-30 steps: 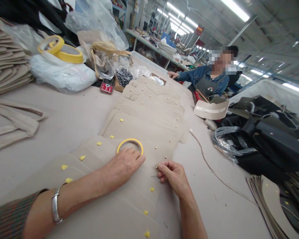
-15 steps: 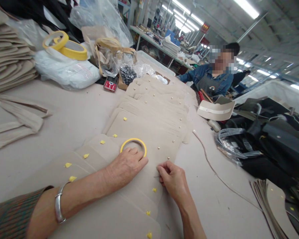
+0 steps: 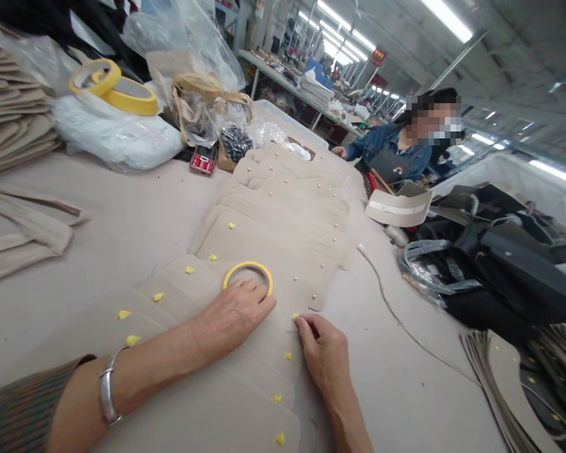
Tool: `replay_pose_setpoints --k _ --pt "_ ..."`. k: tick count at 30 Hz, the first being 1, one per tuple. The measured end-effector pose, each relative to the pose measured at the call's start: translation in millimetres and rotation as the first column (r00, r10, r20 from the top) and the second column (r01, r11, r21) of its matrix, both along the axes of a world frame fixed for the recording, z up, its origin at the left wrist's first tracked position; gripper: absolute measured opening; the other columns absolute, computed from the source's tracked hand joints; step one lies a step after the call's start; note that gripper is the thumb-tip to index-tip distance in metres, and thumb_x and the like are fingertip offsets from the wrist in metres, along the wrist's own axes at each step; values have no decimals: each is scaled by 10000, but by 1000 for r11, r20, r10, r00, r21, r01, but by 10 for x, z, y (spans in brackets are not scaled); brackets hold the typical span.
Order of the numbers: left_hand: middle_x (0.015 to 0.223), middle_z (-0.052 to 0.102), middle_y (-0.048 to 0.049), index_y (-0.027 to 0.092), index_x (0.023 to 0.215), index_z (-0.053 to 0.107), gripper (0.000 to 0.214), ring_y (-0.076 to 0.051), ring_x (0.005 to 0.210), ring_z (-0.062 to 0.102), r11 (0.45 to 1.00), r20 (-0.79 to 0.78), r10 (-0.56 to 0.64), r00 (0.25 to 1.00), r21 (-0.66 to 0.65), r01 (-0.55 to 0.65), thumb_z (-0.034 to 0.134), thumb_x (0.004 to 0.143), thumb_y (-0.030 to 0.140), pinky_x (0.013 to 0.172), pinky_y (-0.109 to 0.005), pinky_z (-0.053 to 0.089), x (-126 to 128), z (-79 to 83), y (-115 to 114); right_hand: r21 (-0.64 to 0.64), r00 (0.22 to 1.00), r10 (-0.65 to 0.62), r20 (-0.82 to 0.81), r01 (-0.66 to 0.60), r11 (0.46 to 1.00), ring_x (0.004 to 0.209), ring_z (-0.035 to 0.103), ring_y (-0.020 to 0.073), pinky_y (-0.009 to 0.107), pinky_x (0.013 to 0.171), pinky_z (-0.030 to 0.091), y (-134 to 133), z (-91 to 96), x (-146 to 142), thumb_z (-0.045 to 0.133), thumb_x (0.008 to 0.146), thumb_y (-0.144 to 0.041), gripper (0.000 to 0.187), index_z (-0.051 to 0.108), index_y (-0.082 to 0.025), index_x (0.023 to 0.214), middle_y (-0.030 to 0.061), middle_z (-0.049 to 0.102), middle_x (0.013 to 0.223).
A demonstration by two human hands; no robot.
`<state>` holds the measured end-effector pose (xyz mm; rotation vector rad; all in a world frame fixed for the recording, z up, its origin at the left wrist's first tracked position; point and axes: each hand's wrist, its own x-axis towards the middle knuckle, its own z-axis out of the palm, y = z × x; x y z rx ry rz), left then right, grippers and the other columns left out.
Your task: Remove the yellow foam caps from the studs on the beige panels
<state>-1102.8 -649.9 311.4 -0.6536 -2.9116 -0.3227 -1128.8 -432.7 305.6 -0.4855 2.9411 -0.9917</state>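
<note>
My left hand (image 3: 238, 311) is closed on the near rim of a roll of yellow tape (image 3: 249, 264), resting over overlapping beige panels (image 3: 264, 242). To its right, my right hand (image 3: 324, 346) is closed in a pinch, thumb and index tips at a small bit of yellow tape (image 3: 295, 316) near a panel's right edge. A thin dark line, perhaps a pin or thread, shows beside those fingertips. More yellow bits (image 3: 157, 297) dot the panels along both edges. Farther up, the panels carry small metal studs (image 3: 314, 296).
Two yellow tape rolls (image 3: 129, 95) lie on a white plastic bag (image 3: 117, 135) at the left back. A red calculator-like device (image 3: 203, 160) sits nearby. A cord (image 3: 396, 314) and black bags (image 3: 523, 264) are at the right. Across the table is a co-worker (image 3: 396, 151).
My right fingertips have shifted slightly, and a yellow bit now shows at them. My left hand stays on the tape roll. The view has turned slightly; the co-worker's head and hand have moved.
</note>
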Motion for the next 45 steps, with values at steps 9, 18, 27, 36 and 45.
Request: replay_pose_setpoints --k 9,18,27,36,45 --pt "861 572 -74 181 859 528 143 -250 777 495 1000 -28 -5 1000 -6 5 476 864 48 690 -377 401 -4 -9 -20 165 1000 -23 13 20 986 581 582 143 240 592 358 -145 42 -124 531 870 -299 217 647 -202 714 -12 640 619" --pt "818 563 -18 194 970 537 206 -189 738 533 975 -105 -68 992 206 89 394 913 56 626 -285 409 36 137 -76 120 959 -17 283 -18 993 535 524 127 229 523 315 35 183 119 576 787 -235 167 622 -188 633 -34 574 542" --pt "1052 698 -34 193 1233 491 254 -153 940 670 840 -272 -110 956 488 235 435 985 196 816 -255 529 116 195 40 -438 998 59 -10 -57 897 719 616 143 248 652 486 52 285 122 592 896 -298 171 695 -191 981 22 680 810" --pt "1111 689 -80 145 1364 352 373 -185 972 676 874 -253 -110 961 436 215 388 998 207 790 -295 557 177 149 138 -248 869 252 -425 -380 891 769 608 135 249 707 488 -247 323 199 515 891 -62 168 627 -184 919 32 667 831" --pt "778 593 1 195 859 531 158 -167 700 592 901 20 -85 996 429 69 411 953 157 609 -270 439 170 262 159 -111 767 154 -623 -281 953 575 556 113 218 568 441 -300 208 217 506 827 -49 168 622 -170 840 5 610 661"
